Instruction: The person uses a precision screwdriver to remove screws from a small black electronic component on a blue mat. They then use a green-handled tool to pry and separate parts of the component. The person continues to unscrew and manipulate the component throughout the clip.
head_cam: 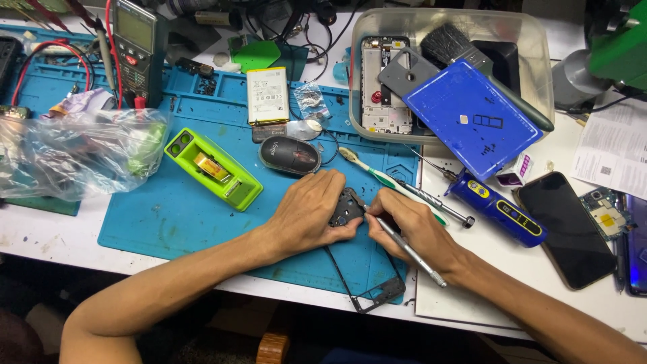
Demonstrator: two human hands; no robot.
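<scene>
On the blue mat [182, 216], you're working on a phone frame [367, 276].

Your left hand [311, 214] is clamped around the frame's dark top end, pinning it to the mat, while your right hand [411, 226] pinches a thin metal tool [408, 249] with its tip touching that same spot. Just beyond your hands lie a toothbrush [377, 175] and a mouse [290, 155].

We have both forearms coming in from the bottom edge, angled toward each other so the hands meet near the middle. Our left hand [311, 210] lies palm down, knuckles up, fingers curled and pinched shut at the tips. Our right hand [412, 226] sits just beside it, fingertips nearly touching the left's, fingers closed in a pen-like grip, wrist bent slightly inward
</scene>
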